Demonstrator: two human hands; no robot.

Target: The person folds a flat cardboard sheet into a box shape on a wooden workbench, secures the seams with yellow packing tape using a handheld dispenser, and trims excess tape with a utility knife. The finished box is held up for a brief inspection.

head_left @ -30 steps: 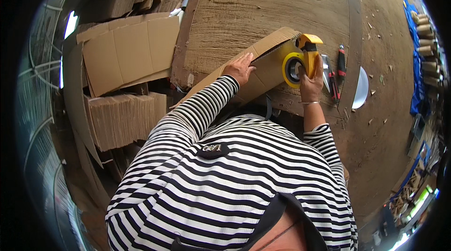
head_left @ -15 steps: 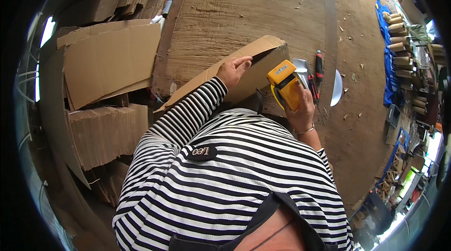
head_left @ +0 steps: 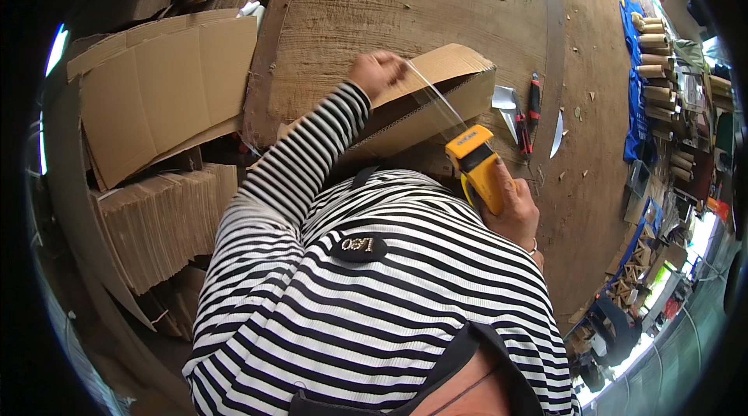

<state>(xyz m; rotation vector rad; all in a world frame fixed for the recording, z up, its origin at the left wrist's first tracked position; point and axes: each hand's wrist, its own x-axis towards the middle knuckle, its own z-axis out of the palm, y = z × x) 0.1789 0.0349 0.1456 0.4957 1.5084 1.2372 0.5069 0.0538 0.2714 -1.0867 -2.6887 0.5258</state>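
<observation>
A yellow tape dispenser is gripped in my right hand, close to my body on the right. A clear strip of tape stretches from it up and left to my left hand, whose fingers are pinched on the tape's end, slightly blurred. Beneath the strip lies a long, narrow cardboard box on its side, its end on the right and a dark gap along its edge. My left forearm crosses over the box's left part and hides it.
Two red-and-black hand tools lie right of the box beside a white scrap. Flat cardboard sheets lean at left above a stack of folded cardboard. Cardboard tubes and blue cloth are at far right.
My left hand has closed from loosely spread fingers to a pinch, and tape now spans between the hands. The dispenser has moved down and right, and the box has shifted slightly.
</observation>
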